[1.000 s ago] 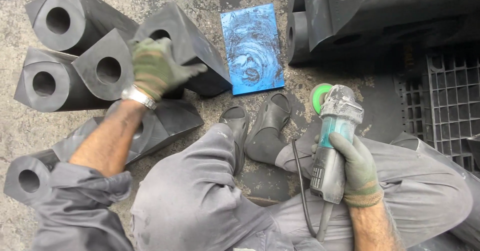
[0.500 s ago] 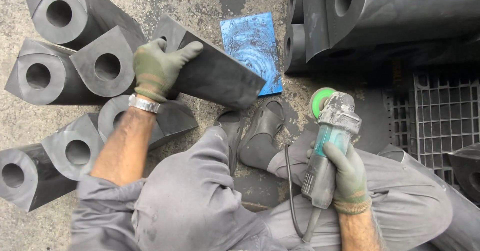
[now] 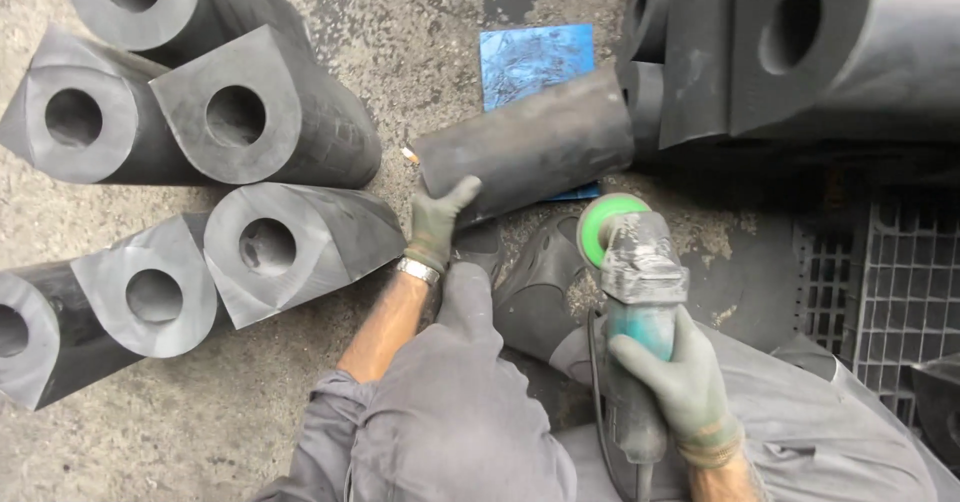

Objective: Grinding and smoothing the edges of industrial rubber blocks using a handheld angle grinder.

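Since the earlier frame the black rubber block [image 3: 530, 142] has swung off the pile and now lies across the lower part of the blue sheet [image 3: 535, 62], hiding its bottom edge. Left hand [image 3: 438, 220], gloved, grips the block's near end; thumb up the end face, other fingers wrapped underneath and out of sight. Right hand [image 3: 685, 387], gloved, is closed round the body of the angle grinder [image 3: 635, 292], just below and right of the block; the grinder's green disc [image 3: 605, 224] sits near the block, apparently not touching it, though the angle makes that hard to judge. Cord runs down out of frame.

Left of the block: a cluster of hollow rubber pieces [image 3: 250, 122] on the concrete floor [image 3: 400, 22], several cut off by the frame edge. Above right of the block: larger black pieces [image 3: 800, 42], partly out of view. Right of the block, lower: black plastic crate [image 3: 900, 282], grid only partly visible. Grey-trousered knees cover the ground below the block.
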